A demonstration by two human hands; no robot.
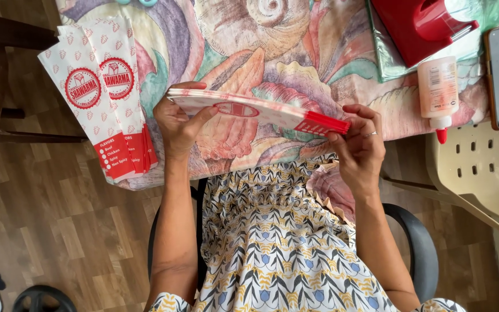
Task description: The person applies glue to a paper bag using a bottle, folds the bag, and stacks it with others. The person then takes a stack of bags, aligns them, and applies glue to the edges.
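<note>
White-and-red paper sleeves (108, 92) fanned far left; glue bottle (438, 89) right. Left hand (177, 121) and right hand (360, 141) each pinch the held paper sleeve (255, 112), fingers closed on its ends.

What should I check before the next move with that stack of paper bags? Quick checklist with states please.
1. Left hand grips one end of the held bag stack: ok.
2. Right hand pinches the red end of the stack: ok.
3. Stack edges aligned: cannot tell, seen nearly edge-on.
4. Stack lifted off the tablecloth: cannot tell.
5. Finished pile of bags safely on the table: not ok, its ends overhang the near edge.
6. Glue bottle apart from both hands, lying beside the red tool: ok.
</note>
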